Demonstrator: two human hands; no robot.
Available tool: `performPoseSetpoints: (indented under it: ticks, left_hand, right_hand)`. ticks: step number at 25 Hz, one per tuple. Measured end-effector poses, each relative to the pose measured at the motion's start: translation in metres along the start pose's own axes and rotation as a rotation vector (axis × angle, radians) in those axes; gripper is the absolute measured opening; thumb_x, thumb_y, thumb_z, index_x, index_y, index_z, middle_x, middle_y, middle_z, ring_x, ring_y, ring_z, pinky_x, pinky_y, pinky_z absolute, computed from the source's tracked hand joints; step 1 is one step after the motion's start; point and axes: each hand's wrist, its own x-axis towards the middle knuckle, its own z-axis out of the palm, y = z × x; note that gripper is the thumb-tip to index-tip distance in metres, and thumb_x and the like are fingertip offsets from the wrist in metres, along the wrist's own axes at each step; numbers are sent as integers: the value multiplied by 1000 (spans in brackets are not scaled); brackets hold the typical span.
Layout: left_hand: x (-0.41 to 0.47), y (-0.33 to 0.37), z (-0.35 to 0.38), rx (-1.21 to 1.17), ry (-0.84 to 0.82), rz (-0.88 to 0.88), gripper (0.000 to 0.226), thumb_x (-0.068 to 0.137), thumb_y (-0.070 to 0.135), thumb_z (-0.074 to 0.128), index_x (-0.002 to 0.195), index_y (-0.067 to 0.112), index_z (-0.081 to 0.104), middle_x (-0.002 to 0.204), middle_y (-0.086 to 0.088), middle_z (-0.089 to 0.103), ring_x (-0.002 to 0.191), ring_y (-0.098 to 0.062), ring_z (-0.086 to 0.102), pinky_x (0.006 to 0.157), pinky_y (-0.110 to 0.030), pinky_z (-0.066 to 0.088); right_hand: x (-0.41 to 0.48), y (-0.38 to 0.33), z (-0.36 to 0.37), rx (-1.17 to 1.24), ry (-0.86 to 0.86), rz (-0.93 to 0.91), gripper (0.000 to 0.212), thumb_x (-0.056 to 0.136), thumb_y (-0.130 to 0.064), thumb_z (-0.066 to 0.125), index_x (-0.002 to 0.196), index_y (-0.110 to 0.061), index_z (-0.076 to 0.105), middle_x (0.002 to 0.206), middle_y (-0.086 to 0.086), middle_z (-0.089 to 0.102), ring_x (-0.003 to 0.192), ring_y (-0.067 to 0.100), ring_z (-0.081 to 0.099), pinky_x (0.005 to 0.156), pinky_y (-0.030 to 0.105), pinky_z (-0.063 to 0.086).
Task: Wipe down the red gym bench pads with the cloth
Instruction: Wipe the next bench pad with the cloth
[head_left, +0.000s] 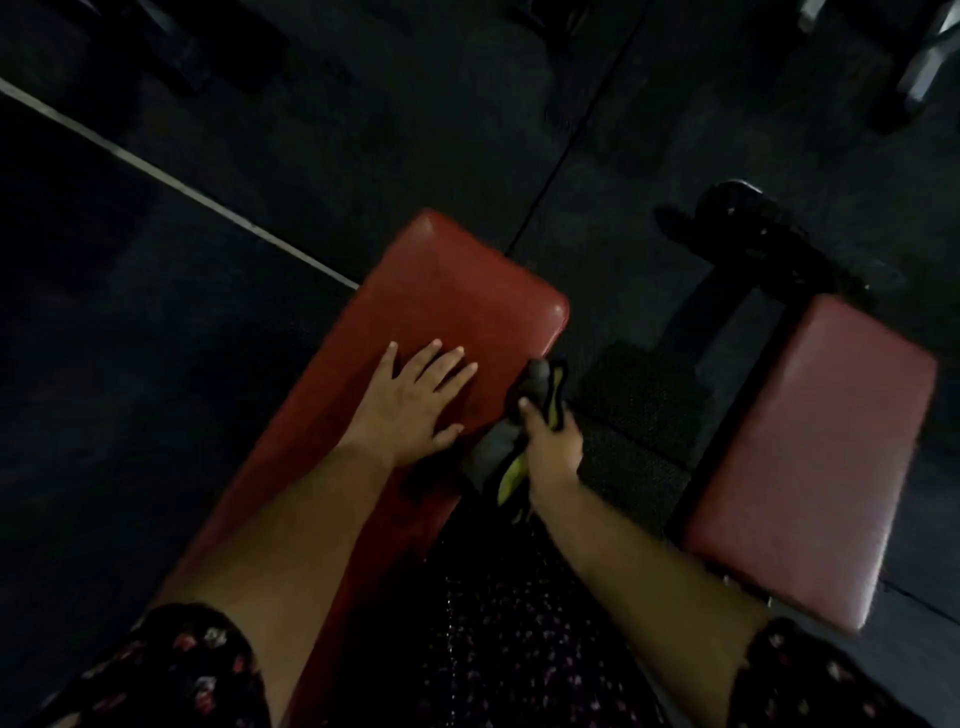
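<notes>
The grey-and-yellow cloth (540, 402) is clenched in the closed grip of the right hand (553, 449) at the right edge of the long red bench pad (457, 291). The left hand (410, 400) is laid flat, fingers open, on it. Overlapping lengthwise strokes are advised, firmly pressed.

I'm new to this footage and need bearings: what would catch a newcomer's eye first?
The long red bench pad runs up the middle, with the left hand laid flat on it. At its right edge the right hand grips a grey and yellow cloth. A second, paler red pad stands apart to the right.
</notes>
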Motion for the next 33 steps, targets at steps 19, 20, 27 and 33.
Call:
performPoseSetpoints:
  ticks: [19, 20, 27, 33]
  left_hand:
    - [-160, 19, 61, 61, -162, 3, 78, 99, 58, 21, 149, 20, -26, 155, -1, -34, 140, -18, -33, 121, -48, -8]
    - [-163, 24, 66, 81, -186, -1, 83, 98, 60, 22, 149, 16, -26, 155, -3, -35, 139, -19, -34, 120, -50, -9]
    - [-160, 28, 65, 126, -249, 1, 93, 100, 38, 45, 143, 14, -34, 146, -4, -44, 147, -22, -24, 119, -51, -4]
    - [-162, 37, 71, 142, -215, -42, 103, 93, 62, 42, 145, 12, -31, 158, -5, -32, 148, -23, -23, 120, -52, 1]
  right_hand:
    - [-19, 42, 4, -159, 32, -48, 50, 87, -34, 68, 134, -18, 58, 118, 2, 65, 105, 20, 61, 87, 24, 48]
    - [-18, 40, 9, -82, 49, -17, 51, 86, -35, 68, 133, -18, 58, 118, 5, 66, 107, 24, 62, 93, 31, 50]
    - [-122, 139, 18, -86, -44, 107, 52, 85, -39, 71, 132, -18, 60, 120, 4, 66, 112, 25, 61, 98, 35, 49]
    - [-69, 85, -6, -246, -43, -126, 49, 90, -34, 65, 137, -21, 55, 119, -1, 65, 102, 13, 60, 74, 13, 43]
